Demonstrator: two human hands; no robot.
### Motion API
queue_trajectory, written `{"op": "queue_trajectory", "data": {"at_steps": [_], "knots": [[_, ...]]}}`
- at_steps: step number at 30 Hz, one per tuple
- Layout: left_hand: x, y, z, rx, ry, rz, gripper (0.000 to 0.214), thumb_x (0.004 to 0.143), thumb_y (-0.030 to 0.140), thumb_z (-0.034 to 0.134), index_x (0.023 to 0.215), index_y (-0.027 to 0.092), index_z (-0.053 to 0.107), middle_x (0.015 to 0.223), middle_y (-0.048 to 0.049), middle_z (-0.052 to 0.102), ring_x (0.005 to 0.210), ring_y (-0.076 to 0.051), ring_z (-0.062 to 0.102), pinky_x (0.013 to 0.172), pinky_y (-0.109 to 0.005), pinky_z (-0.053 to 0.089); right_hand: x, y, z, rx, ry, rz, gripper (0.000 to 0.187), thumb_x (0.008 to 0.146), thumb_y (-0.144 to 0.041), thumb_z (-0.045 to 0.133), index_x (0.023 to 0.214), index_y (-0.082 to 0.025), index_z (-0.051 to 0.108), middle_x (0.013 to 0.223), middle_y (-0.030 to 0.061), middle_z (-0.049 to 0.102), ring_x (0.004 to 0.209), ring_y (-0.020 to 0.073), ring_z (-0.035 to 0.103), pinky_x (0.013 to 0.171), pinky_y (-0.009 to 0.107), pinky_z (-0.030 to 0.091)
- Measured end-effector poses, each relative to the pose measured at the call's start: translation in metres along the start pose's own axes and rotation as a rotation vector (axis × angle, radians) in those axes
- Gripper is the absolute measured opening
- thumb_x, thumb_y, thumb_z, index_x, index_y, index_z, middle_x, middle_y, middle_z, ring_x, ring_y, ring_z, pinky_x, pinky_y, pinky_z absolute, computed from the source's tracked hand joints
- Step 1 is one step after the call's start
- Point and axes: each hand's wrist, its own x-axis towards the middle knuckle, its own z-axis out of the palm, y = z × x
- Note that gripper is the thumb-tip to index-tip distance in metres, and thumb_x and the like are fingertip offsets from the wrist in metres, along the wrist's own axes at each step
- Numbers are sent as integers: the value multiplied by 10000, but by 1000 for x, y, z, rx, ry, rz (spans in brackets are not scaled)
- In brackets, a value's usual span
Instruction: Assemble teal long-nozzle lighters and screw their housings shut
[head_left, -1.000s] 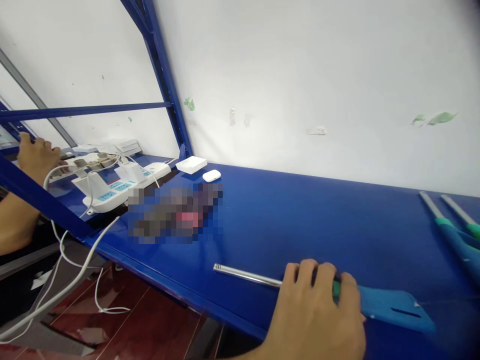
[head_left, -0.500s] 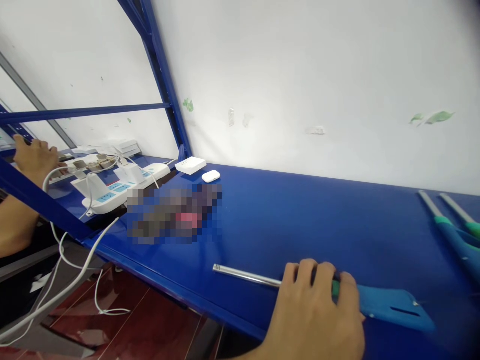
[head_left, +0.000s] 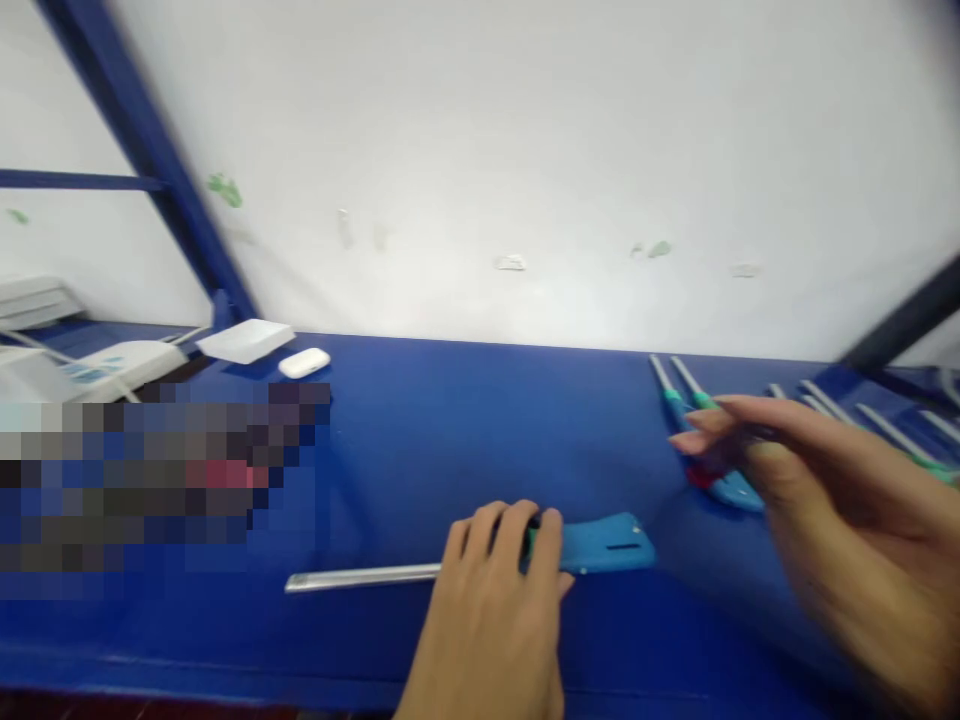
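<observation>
A long-nosed gas lighter point(head_left: 611, 545) with a blue handle and a silver tube lies flat on the blue tabletop, tube to the left. My left hand point(head_left: 499, 580) is closed over its middle, fingers wrapped across a green part. Over the right side of the table, my right hand point(head_left: 832, 500) pinches a small dark thing with a red end point(head_left: 703, 474), too blurred to name. Behind that hand, two more lighters point(head_left: 673, 400) lie side by side, their handles partly hidden by the fingers.
A white flat box point(head_left: 247, 341) and a rounded white case point(head_left: 304, 363) sit at the back left, near a blue frame post point(head_left: 161, 170). A white power strip point(head_left: 124, 365) lies further left. Several more lighters point(head_left: 892, 435) lie at far right. Part of the left side is pixelated.
The view has swung to the right. My right hand has come into view with a small thing pinched in it. My left hand still grips the lighter; another person's hand at far left is out of sight.
</observation>
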Motion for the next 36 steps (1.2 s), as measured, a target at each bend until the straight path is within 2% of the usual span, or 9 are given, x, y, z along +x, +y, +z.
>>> {"op": "queue_trajectory", "data": {"at_steps": [5,9,12,16,21,24,28,32,36], "knots": [[3,-2,0,16,64,44,377,974,87,477,1288,115,684,1216,-161,786,1003,-385,756,735,-602,683,12,-13,1,23,-65,-124,203,921,-169,792,1077,-298,768,918,-22,711,783,150,654,662,282,542],[2,-4,0,38,56,35,369,1010,107,452,1303,126,675,1209,-153,784,1005,-367,753,749,-583,682,6,-13,-1,-1,-134,-43,228,1062,-215,608,1180,-314,776,1085,7,768,905,171,709,774,314,563],[-1,-6,2,63,-3,46,372,1040,134,466,1375,142,626,1287,-147,753,1078,-357,735,812,-565,674,5,-14,0,108,-176,-8,246,1035,-180,650,1191,-337,757,1020,-9,759,860,173,710,739,323,571],[-4,-10,4,65,-41,69,383,1057,154,480,1428,140,573,1342,-151,722,1121,-356,720,845,-562,664,7,-16,4,52,-145,-100,269,946,-142,763,1142,-327,754,956,-11,692,839,177,622,735,347,512],[-4,-9,5,79,-41,64,386,1054,153,494,1432,149,566,1349,-147,720,1132,-369,717,852,-573,658,6,-18,4,52,-200,-37,340,1068,-151,575,1284,-353,744,1206,12,739,1029,188,704,838,346,571],[-4,-9,4,71,-41,66,381,1052,148,496,1426,146,570,1345,-146,722,1132,-365,718,858,-570,658,5,-18,6,103,-195,0,347,1048,-136,621,1279,-366,738,1083,-14,756,923,166,712,798,330,575],[-5,-10,4,64,-36,71,375,1057,150,492,1424,142,568,1342,-147,723,1128,-364,719,847,-570,662,5,-19,6,41,-117,-116,279,964,-129,737,1149,-337,752,1011,-6,708,905,188,640,765,358,523],[-6,-10,5,65,-38,68,376,1055,152,495,1423,144,570,1343,-147,722,1129,-369,718,849,-581,661,5,-21,2,8,-177,-56,355,1057,-137,578,1276,-357,748,1215,14,747,1006,208,707,819,380,568],[-5,-10,5,66,-47,60,380,1054,151,493,1426,148,570,1348,-145,721,1130,-369,718,847,-581,663,7,-22,4,70,-141,-81,306,973,-115,711,1168,-344,770,988,-2,753,863,201,680,730,373,561]]}}
